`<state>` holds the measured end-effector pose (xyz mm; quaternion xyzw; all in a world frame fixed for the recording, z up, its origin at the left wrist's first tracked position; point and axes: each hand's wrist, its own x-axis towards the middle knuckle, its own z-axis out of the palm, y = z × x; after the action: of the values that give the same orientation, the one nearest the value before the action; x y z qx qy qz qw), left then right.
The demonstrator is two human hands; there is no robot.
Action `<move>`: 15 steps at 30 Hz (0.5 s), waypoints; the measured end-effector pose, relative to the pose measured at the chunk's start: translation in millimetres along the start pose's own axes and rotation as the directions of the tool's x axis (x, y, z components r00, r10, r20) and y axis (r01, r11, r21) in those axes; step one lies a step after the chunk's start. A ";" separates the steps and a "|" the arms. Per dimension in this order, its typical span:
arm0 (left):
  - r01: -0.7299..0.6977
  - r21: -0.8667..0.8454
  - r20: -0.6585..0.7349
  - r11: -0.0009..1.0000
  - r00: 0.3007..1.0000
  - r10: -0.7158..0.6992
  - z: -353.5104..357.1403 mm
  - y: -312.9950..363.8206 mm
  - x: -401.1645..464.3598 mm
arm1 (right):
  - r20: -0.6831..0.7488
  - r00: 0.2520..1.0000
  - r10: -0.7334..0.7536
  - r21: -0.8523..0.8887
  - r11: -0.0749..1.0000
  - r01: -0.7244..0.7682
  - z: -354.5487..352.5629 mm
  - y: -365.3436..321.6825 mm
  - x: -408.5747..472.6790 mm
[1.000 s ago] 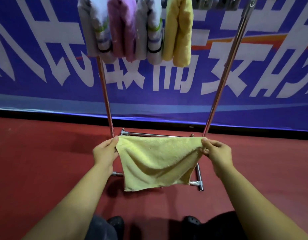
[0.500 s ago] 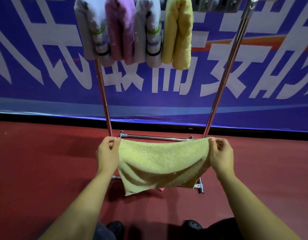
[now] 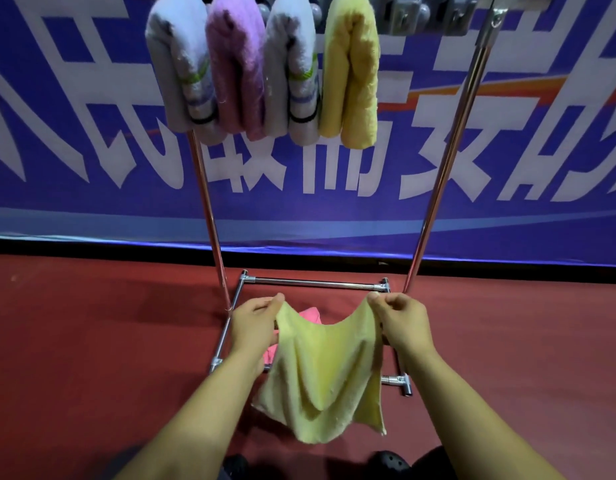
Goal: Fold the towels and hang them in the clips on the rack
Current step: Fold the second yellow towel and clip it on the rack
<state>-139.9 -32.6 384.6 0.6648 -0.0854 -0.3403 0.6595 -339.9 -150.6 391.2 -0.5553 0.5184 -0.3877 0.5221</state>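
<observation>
A pale yellow towel (image 3: 325,375) hangs slack between my hands, low in front of the rack. My left hand (image 3: 256,327) pinches its upper left corner and my right hand (image 3: 401,323) pinches its upper right corner. The top edge sags in the middle. Several folded towels hang in the clips at the top of the rack: a white striped towel (image 3: 178,64), a purple towel (image 3: 235,67), a second white striped towel (image 3: 294,67) and a yellow towel (image 3: 351,71). Grey clips (image 3: 424,12) to their right hold nothing.
The chrome rack has two uprights (image 3: 451,147) and a base frame (image 3: 317,283) on the red floor. A pink towel (image 3: 310,315) lies on the floor inside the base, partly hidden by the yellow one. A blue banner (image 3: 541,168) stands behind. My dark shoes (image 3: 391,464) show at the bottom.
My hands have moved closer together, so the stretched towel now sags and hangs longer. The pink towel behind it has come into view.
</observation>
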 end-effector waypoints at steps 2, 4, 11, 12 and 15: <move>0.020 -0.016 0.056 1.000 0.998 -0.019 11.5 0.5 -7.3 | 0.033 0.999 -0.024 -0.025 0.999 0.024 12.5 1.1 -2.8; 0.035 -0.018 0.096 0.999 0.995 -0.033 22.0 0.8 -13.4 | 0.059 0.997 -0.045 -0.053 0.997 0.048 24.2 2.3 -4.8; 0.054 -0.041 0.180 0.998 0.983 -0.046 47.7 -0.6 -19.4 | 0.125 0.986 -0.107 -0.111 0.986 0.121 51.3 -3.6 -8.4; 0.055 -0.034 0.182 0.998 0.982 -0.048 49.3 -1.0 -18.4 | 0.130 0.985 -0.117 -0.128 0.983 0.134 54.1 -4.3 -7.9; 0.056 -0.007 0.195 0.998 0.979 -0.054 51.0 -2.7 -13.4 | 0.127 0.982 -0.142 -0.175 0.971 0.163 57.7 -6.6 -7.1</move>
<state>-179.8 -66.5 391.9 0.6262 -0.1289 -0.4223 0.6426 -283.8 -133.9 389.5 -0.6607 0.4772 -0.3450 0.4655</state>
